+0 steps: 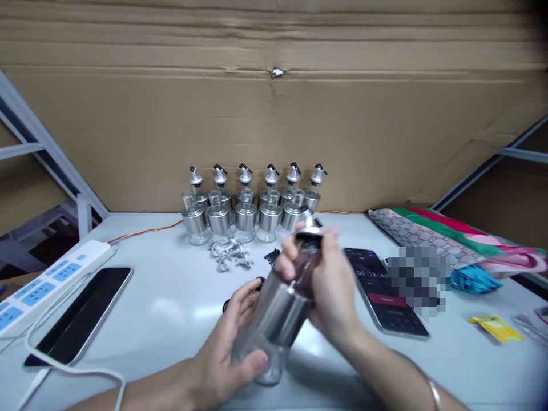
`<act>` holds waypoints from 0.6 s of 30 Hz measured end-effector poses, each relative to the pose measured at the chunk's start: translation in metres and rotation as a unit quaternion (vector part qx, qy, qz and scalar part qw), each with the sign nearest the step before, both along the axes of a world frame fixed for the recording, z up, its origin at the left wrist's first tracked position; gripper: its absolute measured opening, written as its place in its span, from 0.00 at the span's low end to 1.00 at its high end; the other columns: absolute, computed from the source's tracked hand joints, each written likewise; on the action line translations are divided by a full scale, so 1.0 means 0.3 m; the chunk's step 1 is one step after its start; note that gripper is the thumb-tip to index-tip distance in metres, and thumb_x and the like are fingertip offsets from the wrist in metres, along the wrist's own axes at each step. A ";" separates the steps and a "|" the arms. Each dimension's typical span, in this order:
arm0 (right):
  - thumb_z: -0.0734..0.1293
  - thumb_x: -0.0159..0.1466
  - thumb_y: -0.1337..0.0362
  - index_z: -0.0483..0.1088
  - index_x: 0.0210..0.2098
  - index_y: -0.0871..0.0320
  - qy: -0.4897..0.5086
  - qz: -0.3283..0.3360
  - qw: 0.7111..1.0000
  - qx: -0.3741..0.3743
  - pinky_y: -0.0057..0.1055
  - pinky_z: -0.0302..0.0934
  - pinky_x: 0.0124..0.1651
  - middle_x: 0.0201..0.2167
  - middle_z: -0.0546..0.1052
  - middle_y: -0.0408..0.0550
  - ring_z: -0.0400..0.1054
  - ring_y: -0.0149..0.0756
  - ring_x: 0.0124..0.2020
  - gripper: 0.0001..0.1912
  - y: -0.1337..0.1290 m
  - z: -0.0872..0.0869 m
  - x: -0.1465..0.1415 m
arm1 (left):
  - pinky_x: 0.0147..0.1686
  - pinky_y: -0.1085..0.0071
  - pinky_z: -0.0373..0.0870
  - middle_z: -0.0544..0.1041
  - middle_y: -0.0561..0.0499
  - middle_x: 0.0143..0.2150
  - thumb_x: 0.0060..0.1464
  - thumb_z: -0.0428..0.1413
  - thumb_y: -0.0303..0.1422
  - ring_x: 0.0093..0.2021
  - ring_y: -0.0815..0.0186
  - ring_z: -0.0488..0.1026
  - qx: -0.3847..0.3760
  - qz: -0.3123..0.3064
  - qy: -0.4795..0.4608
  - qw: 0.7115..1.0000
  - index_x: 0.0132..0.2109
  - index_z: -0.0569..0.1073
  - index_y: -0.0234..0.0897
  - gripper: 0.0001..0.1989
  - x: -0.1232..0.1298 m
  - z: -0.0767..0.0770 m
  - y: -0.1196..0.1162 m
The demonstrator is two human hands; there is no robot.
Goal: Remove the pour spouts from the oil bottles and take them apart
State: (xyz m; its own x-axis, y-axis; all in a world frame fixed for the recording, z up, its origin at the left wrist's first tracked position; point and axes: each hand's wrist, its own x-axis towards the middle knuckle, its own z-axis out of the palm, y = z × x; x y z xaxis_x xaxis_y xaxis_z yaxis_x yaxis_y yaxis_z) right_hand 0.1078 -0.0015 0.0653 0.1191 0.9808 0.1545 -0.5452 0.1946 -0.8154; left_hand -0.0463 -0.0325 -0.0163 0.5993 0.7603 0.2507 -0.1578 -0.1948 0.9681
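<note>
A glass oil bottle (279,311) with a brushed-metal sleeve is tilted between my hands, its neck leaning right; blur smears its lower end. My left hand (225,354) cups the glass base from the left, thumb in front. My right hand (336,285) wraps round the neck, just under a silver pour spout (310,225) with a black collar. Behind my left fingers lie small black rings (225,305), partly hidden. Loose silver spout parts (229,254) form a small pile beyond, and small black pieces (272,257) lie beside them.
At the back stand two rows of bottles: spouted ones (317,197) behind, open-necked ones (218,220) in front. A power strip (55,279), cable and dark phone (81,317) lie left. On the right are a timer phone (385,291), colourful fabric (462,240) and a yellow packet (496,328).
</note>
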 end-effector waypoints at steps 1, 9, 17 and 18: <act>0.57 0.62 0.41 0.61 0.35 0.54 -0.011 -0.021 0.999 0.023 0.24 0.55 0.20 0.19 0.63 0.36 0.58 0.24 0.15 0.21 0.011 0.031 0.029 | 0.59 0.54 0.57 0.55 0.41 0.63 0.59 0.51 0.45 0.62 0.52 0.57 0.009 0.007 -0.016 1.000 0.64 0.44 0.47 0.33 0.002 -0.006 -0.009; 0.57 0.62 0.40 0.55 0.32 0.51 -0.232 -0.252 0.929 0.140 0.31 0.55 0.20 0.19 0.66 0.38 0.61 0.30 0.15 0.20 0.248 0.050 0.288 | 0.44 0.67 0.71 0.68 0.42 0.47 0.63 0.45 0.35 0.44 0.63 0.72 0.127 -0.097 0.047 0.986 0.57 0.57 0.42 0.16 0.026 -0.051 -0.049; 0.52 0.62 0.40 0.52 0.31 0.51 -0.304 -0.340 0.886 0.082 0.33 0.52 0.21 0.18 0.64 0.37 0.60 0.33 0.14 0.21 0.491 -0.116 0.405 | 0.44 0.69 0.67 0.77 0.42 0.41 0.66 0.36 0.36 0.40 0.61 0.73 0.307 -0.227 0.211 0.900 0.53 0.66 0.37 0.18 0.059 -0.044 -0.032; 0.52 0.62 0.40 0.52 0.31 0.51 -0.312 -0.343 0.882 0.085 0.32 0.51 0.21 0.18 0.64 0.36 0.59 0.32 0.14 0.21 0.504 -0.123 0.405 | 0.41 0.69 0.67 0.77 0.42 0.39 0.66 0.36 0.36 0.39 0.61 0.73 0.318 -0.227 0.210 0.896 0.52 0.67 0.37 0.19 0.062 -0.037 -0.030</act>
